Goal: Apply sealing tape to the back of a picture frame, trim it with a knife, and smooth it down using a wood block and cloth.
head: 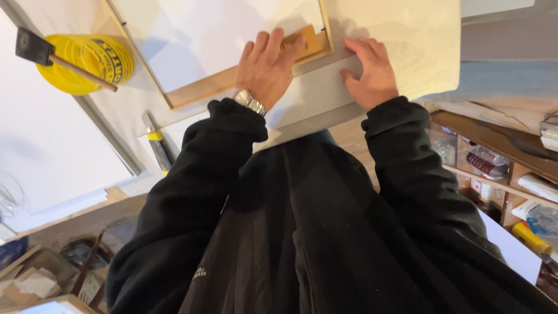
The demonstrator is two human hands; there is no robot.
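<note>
While the camera looks straight down over a black hooded top, two bare hands rest on a pale worktop [407, 52] near its front edge. The left hand [264, 67], with a metal watch [250, 102] at the wrist, lies flat and spread, grasping nothing; its fingertips press on a small wooden block [308, 39] that sits in the near right corner of a wooden stretcher frame [197, 93] backing a white canvas [203, 35]. The right hand [369, 72] lies just beside that corner, outside the frame, palm down and fingers loosely curled on the bare surface; it too holds nothing, though whether it bears down hard cannot be told.

Judging from this, the step in hand looks like seating or steadying the corner piece in the frame, with the left hand doing the pressing and the right bracing. A next move would likely call for steady downward pressure that keeps the block snug against both wooden bars, without letting the frame slide toward the worktop's back edge.

At the far left corner stands a yellow tub [87, 61] with a foam brush [40, 49] resting across it. A yellow-and-grey tool [158, 145], perhaps a knife, lies near the front edge, left of the sleeve. Shelves of small supplies [494, 168] show at the right, partly blurred.
</note>
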